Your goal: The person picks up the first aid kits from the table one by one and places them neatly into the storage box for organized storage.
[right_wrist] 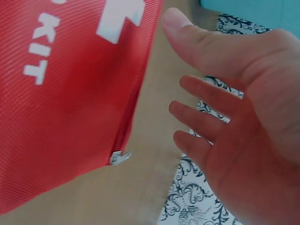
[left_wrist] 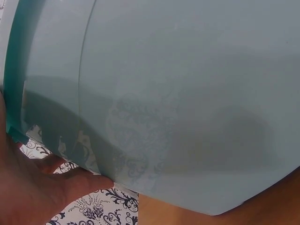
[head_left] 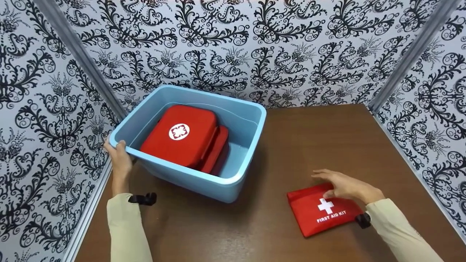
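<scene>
My left hand grips the near left corner of a light blue plastic bin. In the left wrist view, its thumb and fingers are at the edge of the bin's wall. Inside the bin, a red first aid case with a white emblem lies on another red case, mostly hidden. To the right, a flat red first aid pouch with a white cross lies on the table. Over its far edge hovers my right hand, fingers spread and apart from the pouch in the right wrist view, where a zipper pull shows.
The brown wooden table runs back to a wall with black scroll patterns. Similar panels stand at both sides, the left one close to the bin and my left hand.
</scene>
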The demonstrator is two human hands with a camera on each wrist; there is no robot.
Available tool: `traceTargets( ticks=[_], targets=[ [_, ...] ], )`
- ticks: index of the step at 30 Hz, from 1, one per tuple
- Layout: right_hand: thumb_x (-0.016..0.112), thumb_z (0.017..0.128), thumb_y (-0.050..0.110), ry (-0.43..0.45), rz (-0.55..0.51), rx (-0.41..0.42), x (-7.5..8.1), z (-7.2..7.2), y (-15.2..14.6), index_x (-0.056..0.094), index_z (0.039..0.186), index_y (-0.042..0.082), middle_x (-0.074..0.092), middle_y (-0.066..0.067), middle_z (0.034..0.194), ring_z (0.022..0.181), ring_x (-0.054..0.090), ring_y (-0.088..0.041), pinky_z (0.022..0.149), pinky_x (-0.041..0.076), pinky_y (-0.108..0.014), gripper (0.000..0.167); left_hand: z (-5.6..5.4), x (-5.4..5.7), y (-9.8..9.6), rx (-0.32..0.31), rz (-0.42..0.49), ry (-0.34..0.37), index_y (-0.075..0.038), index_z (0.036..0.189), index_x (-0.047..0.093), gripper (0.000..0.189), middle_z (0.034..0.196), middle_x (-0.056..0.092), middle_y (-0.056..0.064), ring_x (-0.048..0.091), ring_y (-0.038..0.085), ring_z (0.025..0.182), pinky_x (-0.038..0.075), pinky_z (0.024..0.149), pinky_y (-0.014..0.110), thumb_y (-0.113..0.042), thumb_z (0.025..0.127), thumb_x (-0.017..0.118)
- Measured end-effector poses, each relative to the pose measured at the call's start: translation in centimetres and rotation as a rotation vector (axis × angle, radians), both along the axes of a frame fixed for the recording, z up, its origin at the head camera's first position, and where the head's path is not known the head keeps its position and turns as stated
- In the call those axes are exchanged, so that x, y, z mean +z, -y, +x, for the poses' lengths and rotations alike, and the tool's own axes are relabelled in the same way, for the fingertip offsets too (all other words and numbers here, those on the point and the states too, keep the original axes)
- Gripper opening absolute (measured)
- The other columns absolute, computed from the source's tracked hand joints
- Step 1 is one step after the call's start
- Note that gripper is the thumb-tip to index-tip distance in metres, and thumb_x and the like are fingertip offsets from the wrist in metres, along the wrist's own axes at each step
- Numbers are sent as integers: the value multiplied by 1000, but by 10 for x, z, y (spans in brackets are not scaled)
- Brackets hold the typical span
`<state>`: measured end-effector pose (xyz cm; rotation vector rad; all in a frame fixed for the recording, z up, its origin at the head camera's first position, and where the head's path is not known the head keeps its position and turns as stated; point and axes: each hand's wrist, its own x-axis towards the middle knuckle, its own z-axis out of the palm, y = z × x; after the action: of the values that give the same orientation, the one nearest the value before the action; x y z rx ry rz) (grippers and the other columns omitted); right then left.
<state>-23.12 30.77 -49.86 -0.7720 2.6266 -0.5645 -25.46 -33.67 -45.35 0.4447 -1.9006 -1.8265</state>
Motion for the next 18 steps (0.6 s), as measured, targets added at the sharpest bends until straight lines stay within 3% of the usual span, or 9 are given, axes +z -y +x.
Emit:
traceTargets(
  ticks=[10, 18],
  targets=[
    [73, 84, 1, 66, -4, 2, -9, 0, 4, 56, 139, 2, 45, -24, 150, 135, 44, -48, 110, 38, -65, 58, 0, -1, -1, 16, -8, -11, -6, 158, 9, 61, 164, 18, 24, 24, 33, 146, 16, 127, 33, -18, 101, 28],
    [74, 82, 3, 25, 18, 42, -13, -1, 4, 58, 137, 1, 50, -24, 146, 132, 48, -47, 108, 40, -64, 57, -1, 0, -4, 24, -5, -28, -5, 157, 11, 60, 165, 17, 21, 25, 30, 146, 18, 126, 31, -16, 101, 27]
  ],
)
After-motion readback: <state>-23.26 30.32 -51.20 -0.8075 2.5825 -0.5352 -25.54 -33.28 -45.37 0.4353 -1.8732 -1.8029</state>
